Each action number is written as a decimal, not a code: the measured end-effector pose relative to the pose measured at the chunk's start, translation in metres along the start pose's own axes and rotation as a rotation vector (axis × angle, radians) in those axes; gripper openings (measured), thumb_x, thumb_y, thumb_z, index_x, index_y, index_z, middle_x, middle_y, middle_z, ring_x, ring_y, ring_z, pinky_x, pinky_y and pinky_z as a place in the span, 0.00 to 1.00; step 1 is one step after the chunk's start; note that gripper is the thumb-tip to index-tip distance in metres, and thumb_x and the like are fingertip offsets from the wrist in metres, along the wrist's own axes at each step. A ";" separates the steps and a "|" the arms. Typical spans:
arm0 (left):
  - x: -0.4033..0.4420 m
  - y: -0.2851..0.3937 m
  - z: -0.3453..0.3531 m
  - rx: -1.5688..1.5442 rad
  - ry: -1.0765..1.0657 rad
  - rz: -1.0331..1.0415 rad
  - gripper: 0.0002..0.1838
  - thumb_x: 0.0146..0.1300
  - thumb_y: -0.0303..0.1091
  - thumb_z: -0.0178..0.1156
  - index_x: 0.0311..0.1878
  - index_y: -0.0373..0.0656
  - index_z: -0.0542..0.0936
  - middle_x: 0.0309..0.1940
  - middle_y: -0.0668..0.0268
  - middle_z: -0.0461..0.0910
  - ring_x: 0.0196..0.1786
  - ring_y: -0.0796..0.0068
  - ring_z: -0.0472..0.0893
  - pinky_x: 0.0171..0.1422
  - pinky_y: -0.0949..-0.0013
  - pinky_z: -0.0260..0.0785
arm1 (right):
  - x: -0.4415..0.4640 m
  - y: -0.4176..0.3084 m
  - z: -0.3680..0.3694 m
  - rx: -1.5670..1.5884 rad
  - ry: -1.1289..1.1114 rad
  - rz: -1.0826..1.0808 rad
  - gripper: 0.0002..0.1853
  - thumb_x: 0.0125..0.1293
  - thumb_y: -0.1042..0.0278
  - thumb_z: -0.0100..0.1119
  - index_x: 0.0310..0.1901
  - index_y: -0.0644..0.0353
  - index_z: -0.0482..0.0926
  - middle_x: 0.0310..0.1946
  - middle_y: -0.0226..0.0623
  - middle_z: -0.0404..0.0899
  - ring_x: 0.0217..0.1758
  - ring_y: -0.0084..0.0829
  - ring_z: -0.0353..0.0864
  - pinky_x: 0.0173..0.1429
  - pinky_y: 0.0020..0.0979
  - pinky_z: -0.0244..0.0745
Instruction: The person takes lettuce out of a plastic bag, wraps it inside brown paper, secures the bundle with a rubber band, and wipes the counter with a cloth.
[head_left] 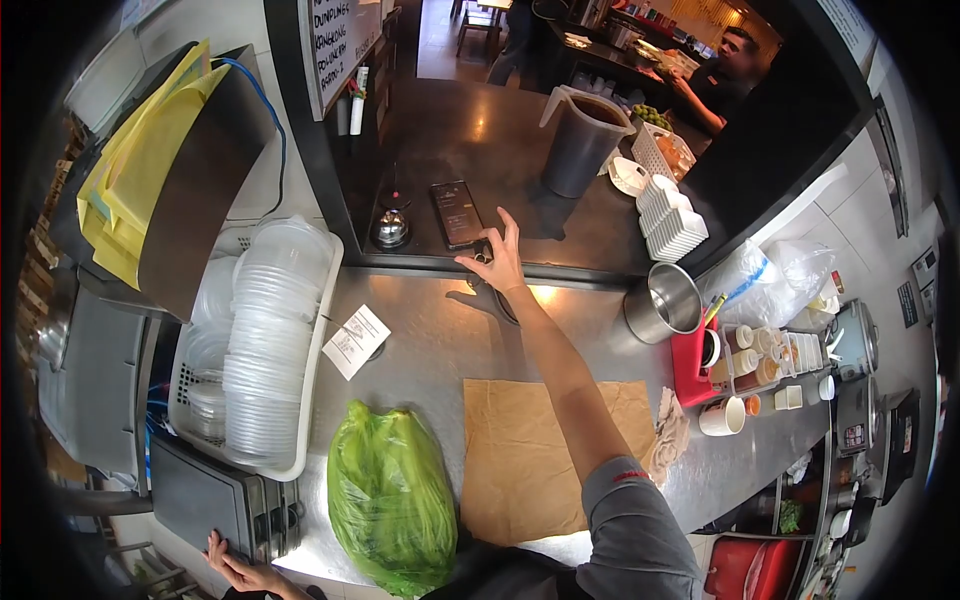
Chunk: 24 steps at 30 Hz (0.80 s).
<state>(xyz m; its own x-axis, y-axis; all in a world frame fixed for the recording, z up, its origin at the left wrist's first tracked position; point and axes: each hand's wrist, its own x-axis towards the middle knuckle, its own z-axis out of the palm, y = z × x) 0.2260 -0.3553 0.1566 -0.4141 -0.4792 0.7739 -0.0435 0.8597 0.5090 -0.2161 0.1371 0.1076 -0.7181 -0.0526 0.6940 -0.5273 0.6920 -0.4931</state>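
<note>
My right hand [497, 262] reaches over the steel counter's back edge, thumb and fingers apart. Beside its fingertips a dark phone [457, 214] lies on the black ledge. A small dark thing shows between the fingers and another dark shape under the wrist; I cannot make out either. Under my right forearm lies a flat brown paper sheet [510, 460]. My left hand [240, 574] is low at the left, fingers stretched out, near a grey-topped box [200, 490]. To its right, leafy greens in a clear plastic bag [390, 495] rest on the counter.
A white basket [325, 330] holds stacked plastic lids. A printed slip [356, 342], a call bell [390, 229], a pitcher [583, 145], white containers [672, 220], a steel pot [662, 303] and a red holder [690, 365] stand around. A person [725, 85] is beyond the ledge.
</note>
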 end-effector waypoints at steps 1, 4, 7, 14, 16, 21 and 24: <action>0.000 0.000 0.000 -0.001 0.002 -0.004 0.13 0.68 0.29 0.42 0.37 0.31 0.75 0.46 0.53 0.80 0.52 0.59 0.76 0.72 0.54 0.48 | 0.000 0.000 0.000 -0.004 -0.003 -0.004 0.29 0.38 0.55 0.78 0.39 0.57 0.73 0.65 0.54 0.52 0.67 0.56 0.53 0.64 0.49 0.61; 0.000 -0.001 0.000 -0.009 0.011 -0.006 0.13 0.68 0.28 0.42 0.37 0.31 0.75 0.46 0.54 0.80 0.52 0.59 0.76 0.72 0.54 0.49 | 0.000 0.001 0.000 -0.020 -0.009 -0.023 0.29 0.37 0.55 0.78 0.38 0.57 0.73 0.65 0.54 0.52 0.67 0.55 0.54 0.64 0.49 0.61; -0.001 -0.004 0.001 -0.019 0.018 0.005 0.13 0.68 0.28 0.42 0.37 0.31 0.75 0.46 0.54 0.80 0.52 0.59 0.76 0.72 0.54 0.49 | 0.000 0.001 0.000 -0.043 -0.007 -0.047 0.28 0.37 0.54 0.78 0.37 0.57 0.74 0.65 0.53 0.53 0.67 0.55 0.54 0.63 0.49 0.62; -0.002 -0.008 -0.001 -0.012 0.014 -0.002 0.14 0.69 0.29 0.42 0.37 0.31 0.75 0.46 0.53 0.79 0.52 0.59 0.76 0.72 0.54 0.49 | 0.000 -0.001 0.000 -0.068 -0.036 -0.024 0.30 0.41 0.47 0.75 0.40 0.58 0.73 0.64 0.54 0.53 0.68 0.55 0.53 0.66 0.49 0.59; -0.002 -0.007 0.000 -0.015 0.011 -0.007 0.14 0.69 0.29 0.42 0.37 0.31 0.75 0.47 0.53 0.79 0.52 0.59 0.76 0.72 0.55 0.49 | 0.001 -0.001 0.000 -0.077 -0.052 0.011 0.33 0.41 0.45 0.74 0.44 0.56 0.72 0.64 0.54 0.53 0.68 0.55 0.52 0.66 0.51 0.57; -0.002 -0.007 -0.001 0.003 0.003 0.015 0.14 0.69 0.30 0.41 0.37 0.31 0.75 0.46 0.54 0.79 0.52 0.60 0.76 0.72 0.55 0.49 | 0.016 0.012 0.009 -0.078 -0.160 0.249 0.43 0.44 0.35 0.68 0.58 0.50 0.64 0.64 0.51 0.58 0.71 0.52 0.50 0.68 0.63 0.43; -0.001 -0.005 -0.001 0.006 0.005 0.006 0.14 0.69 0.30 0.41 0.37 0.31 0.75 0.46 0.54 0.80 0.52 0.61 0.76 0.73 0.55 0.49 | 0.021 0.017 0.006 -0.036 -0.361 0.279 0.44 0.46 0.32 0.65 0.60 0.49 0.62 0.62 0.48 0.64 0.73 0.50 0.50 0.68 0.66 0.36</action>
<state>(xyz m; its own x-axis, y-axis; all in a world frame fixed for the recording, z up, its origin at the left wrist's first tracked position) 0.2274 -0.3593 0.1533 -0.4097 -0.4746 0.7790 -0.0467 0.8638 0.5017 -0.2433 0.1434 0.1109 -0.9461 -0.1036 0.3070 -0.2797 0.7392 -0.6126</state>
